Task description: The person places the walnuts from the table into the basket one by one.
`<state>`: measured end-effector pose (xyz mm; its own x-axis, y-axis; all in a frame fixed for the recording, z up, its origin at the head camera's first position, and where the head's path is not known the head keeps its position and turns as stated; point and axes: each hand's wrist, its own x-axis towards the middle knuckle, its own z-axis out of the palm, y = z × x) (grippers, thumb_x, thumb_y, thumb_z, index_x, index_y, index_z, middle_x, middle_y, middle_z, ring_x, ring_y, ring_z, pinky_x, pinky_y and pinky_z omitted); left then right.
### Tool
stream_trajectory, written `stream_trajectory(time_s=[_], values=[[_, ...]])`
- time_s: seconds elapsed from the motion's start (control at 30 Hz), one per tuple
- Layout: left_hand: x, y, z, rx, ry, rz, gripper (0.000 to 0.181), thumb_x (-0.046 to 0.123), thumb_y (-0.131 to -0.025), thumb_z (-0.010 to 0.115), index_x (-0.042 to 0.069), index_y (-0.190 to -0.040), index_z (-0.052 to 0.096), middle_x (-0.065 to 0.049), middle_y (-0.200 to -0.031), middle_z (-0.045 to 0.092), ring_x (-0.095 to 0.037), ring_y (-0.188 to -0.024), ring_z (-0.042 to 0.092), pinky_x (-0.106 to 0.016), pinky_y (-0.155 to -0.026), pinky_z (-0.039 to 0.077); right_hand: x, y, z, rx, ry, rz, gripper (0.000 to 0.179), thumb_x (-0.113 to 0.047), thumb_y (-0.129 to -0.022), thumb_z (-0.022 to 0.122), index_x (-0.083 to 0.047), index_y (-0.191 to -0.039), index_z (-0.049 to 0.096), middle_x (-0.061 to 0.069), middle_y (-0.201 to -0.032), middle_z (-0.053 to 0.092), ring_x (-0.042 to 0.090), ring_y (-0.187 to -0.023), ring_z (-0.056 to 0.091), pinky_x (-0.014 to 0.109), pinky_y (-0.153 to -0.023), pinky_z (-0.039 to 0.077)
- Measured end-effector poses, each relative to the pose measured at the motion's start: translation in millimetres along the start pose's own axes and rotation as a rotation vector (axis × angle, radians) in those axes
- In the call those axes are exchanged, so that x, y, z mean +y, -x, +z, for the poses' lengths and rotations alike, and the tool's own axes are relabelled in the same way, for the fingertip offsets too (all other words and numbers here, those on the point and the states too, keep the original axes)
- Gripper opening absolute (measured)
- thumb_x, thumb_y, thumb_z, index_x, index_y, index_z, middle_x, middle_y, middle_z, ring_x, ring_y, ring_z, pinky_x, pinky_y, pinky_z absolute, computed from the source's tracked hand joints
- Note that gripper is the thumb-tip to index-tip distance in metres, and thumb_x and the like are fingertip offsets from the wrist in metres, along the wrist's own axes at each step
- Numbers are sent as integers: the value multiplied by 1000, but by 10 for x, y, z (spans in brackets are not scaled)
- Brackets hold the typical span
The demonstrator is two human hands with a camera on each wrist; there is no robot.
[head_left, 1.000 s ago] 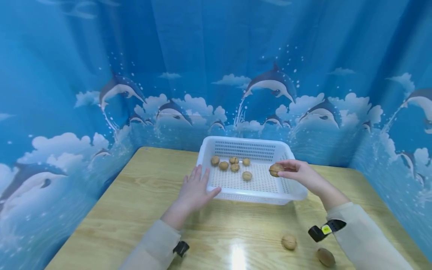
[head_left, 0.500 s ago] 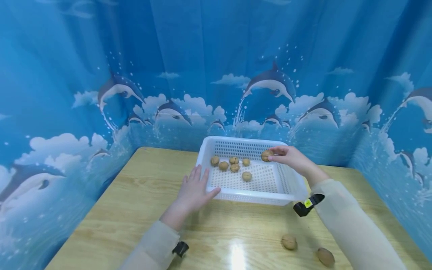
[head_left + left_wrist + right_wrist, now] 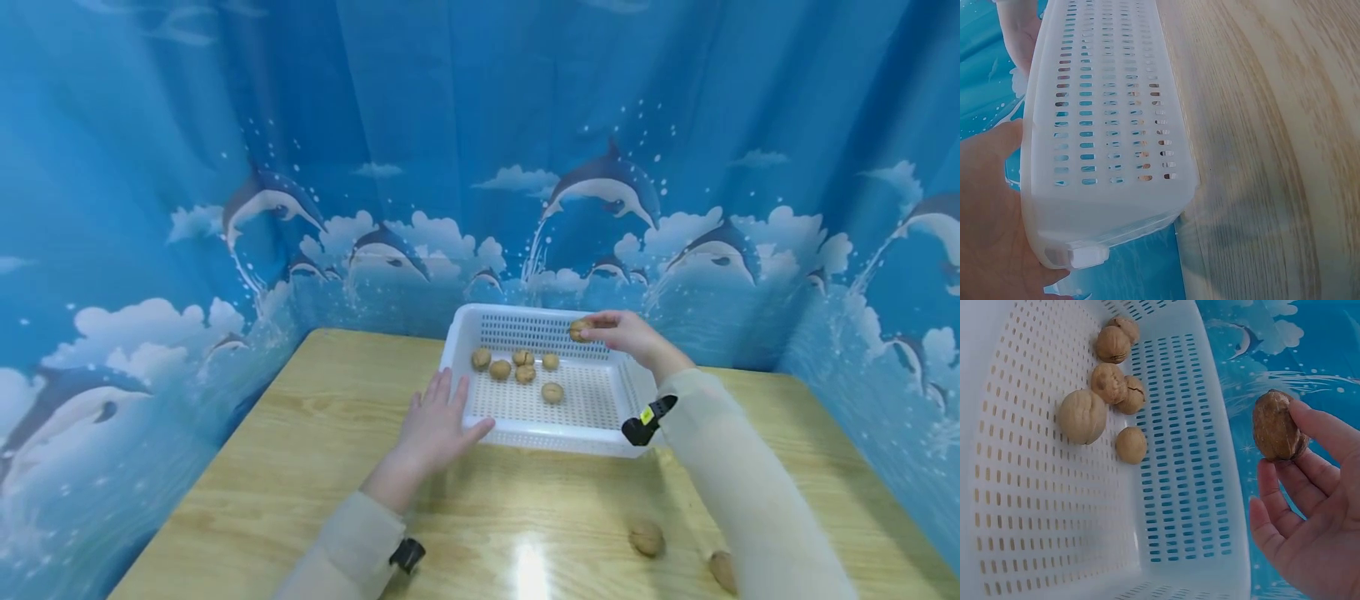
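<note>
My right hand pinches a brown walnut between thumb and fingers, above the back right part of a white plastic basket. Inside the basket several paler walnuts lie on the slotted floor, mostly toward the left and back. At the basket's front left corner rests my left hand, its fingers spread along the rim. From the left wrist view, that hand's thumb lies right at the rim of the basket's slotted wall.
On the wooden table, a walnut lies in front of the basket at the right. Another brown one sits nearer me, partly hidden by my right sleeve. Behind the table hangs a blue dolphin-print curtain.
My right hand has carried the walnut left and toward the back, from the basket's right side to over its back part. The left hand keeps its place on the rim.
</note>
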<state>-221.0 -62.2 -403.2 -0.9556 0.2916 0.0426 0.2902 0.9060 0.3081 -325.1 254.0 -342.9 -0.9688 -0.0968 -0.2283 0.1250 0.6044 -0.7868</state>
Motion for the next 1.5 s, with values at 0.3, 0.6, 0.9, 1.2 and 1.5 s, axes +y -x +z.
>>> stream_trajectory(time_s=[0.3, 0.6, 0.9, 1.2, 1.5], values=[[-28, -6, 22, 11, -7, -2, 86, 65, -88, 42, 9, -149, 20, -16, -154, 7, -33, -141, 4, -55, -109, 9, 137, -196, 81, 12, -39, 61, 62, -34, -90, 62, -6, -141, 39, 16, -143, 39, 34, -131, 33, 51, -106, 29], [-6, 10, 7, 29, -11, 23, 85, 64, -88, 42, 7, -148, 23, -18, -154, 10, -34, -140, 8, -57, -108, 13, 317, -312, 81, -22, 13, 27, 63, -37, -91, 59, -2, -139, 40, 21, -143, 36, 38, -130, 31, 55, -104, 29], [0, 21, -1, 14, -20, 14, 85, 64, -88, 41, 7, -148, 24, -18, -154, 10, -34, -140, 8, -57, -108, 13, 409, -468, 210, -39, 151, 31, 55, -34, -88, 64, -1, -130, 51, 21, -133, 46, 38, -122, 42, 50, -98, 39], [6, 5, 10, 10, -37, 5, 86, 67, -87, 39, 8, -148, 22, -17, -154, 9, -33, -140, 8, -57, -108, 12, 343, -489, 243, -24, 188, 32, 52, -30, -93, 56, -1, -135, 46, 22, -138, 43, 39, -126, 37, 54, -101, 33], [14, 4, -2, 12, -18, 5, 86, 65, -88, 40, 7, -148, 22, -18, -154, 8, -34, -140, 7, -56, -109, 12, 73, -204, -73, -17, 199, -52, 56, -34, -96, 52, -3, -140, 39, 22, -141, 39, 39, -129, 34, 55, -102, 32]])
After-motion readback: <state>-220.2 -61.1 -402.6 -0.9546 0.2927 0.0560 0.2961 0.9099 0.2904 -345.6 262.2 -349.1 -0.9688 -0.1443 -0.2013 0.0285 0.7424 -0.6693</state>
